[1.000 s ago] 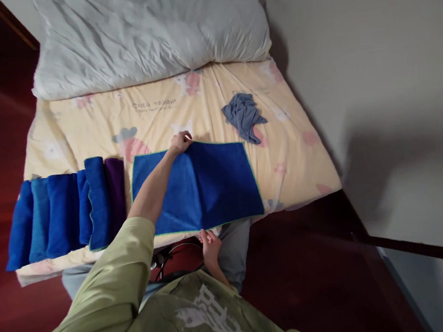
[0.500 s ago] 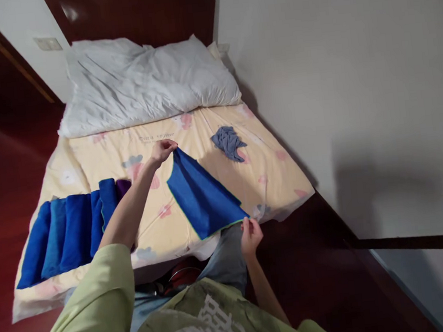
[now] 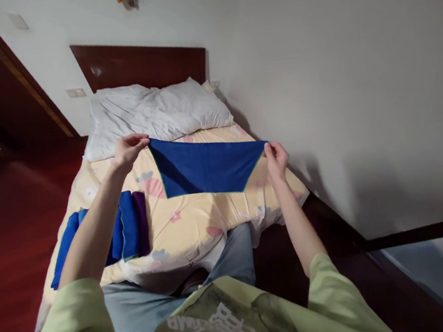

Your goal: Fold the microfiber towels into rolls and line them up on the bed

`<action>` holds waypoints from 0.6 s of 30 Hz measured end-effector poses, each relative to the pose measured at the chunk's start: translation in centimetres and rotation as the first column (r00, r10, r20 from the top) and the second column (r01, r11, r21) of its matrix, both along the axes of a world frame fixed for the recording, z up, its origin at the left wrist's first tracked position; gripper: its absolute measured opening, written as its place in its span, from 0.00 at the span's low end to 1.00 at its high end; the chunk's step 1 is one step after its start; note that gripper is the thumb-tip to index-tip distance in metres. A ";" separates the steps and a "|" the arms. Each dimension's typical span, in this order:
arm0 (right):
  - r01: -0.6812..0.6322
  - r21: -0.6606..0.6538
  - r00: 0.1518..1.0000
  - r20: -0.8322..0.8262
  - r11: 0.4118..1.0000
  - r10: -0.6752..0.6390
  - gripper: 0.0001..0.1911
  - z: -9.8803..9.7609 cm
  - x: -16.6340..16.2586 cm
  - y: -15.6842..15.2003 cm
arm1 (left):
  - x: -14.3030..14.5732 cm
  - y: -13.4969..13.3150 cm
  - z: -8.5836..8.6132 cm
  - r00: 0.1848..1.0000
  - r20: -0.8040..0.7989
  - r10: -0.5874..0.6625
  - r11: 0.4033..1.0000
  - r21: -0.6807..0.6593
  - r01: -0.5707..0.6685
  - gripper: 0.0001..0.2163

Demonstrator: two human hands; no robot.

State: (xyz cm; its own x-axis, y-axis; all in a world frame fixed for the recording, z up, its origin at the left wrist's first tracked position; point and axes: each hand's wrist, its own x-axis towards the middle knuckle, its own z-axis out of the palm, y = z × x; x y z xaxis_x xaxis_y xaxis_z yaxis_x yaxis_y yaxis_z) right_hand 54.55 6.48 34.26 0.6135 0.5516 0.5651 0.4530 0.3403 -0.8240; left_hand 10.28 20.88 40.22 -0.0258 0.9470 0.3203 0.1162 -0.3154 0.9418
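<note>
A blue towel [image 3: 206,167] with green-stitched edges hangs stretched in the air between my two hands, above the bed. My left hand [image 3: 129,148] pinches its upper left corner. At the upper right corner, my right hand [image 3: 277,159] grips it between thumb and fingers. The towel's top edge is nearly straight, and its lower edge hangs free over the sheet. On the bed's left side lies a row of several folded blue towels [image 3: 129,226], partly covered by my left forearm. A folded purple towel [image 3: 142,222] ends that row on the right.
The bed has a cream patterned sheet [image 3: 196,226]. A white quilt or pillow [image 3: 160,111] lies at its head, before a dark wooden headboard [image 3: 147,63]. A white wall [image 3: 339,85] stands close on the right. Dark red floor [image 3: 8,209] shows at left.
Both hands have risen and spread apart, the right one most, pulling the towel from a slanted hang to a level stretch. The view has tilted up. The grey crumpled cloth is now out of sight.
</note>
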 end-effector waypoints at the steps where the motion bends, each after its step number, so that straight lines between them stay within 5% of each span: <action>1: -0.024 0.006 1.000 0.009 1.000 0.024 0.30 1.5 -0.1 0.7 | -0.5 -0.7 1.0 1.000 -0.008 0.028 1.000 0.002 -0.028 0.18; 7: -0.163 0.019 0.986 0.039 0.986 0.163 0.33 7.1 -1.5 3.2 | -3.6 -3.6 4.0 0.994 0.037 0.106 0.994 -0.030 -0.105 0.18; 13: -0.264 0.039 0.963 -0.041 0.964 0.265 0.30 9.2 -3.3 3.5 | -5.4 -4.1 5.3 0.977 0.163 0.136 0.989 -0.075 -0.125 0.12; 18: -0.294 0.022 0.955 -0.024 0.956 0.295 0.29 10.5 -4.4 2.6 | -6.5 -3.6 5.4 0.974 0.123 0.192 0.980 0.032 -0.197 0.14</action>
State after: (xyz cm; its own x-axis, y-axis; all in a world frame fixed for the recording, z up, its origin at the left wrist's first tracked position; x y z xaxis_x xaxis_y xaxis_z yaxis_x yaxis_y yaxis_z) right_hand 50.13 9.10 44.78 0.4405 0.6997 0.5625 0.3083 0.4705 -0.8268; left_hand 3.76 17.33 45.60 -0.2484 0.9053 0.3446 0.0672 -0.3388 0.9385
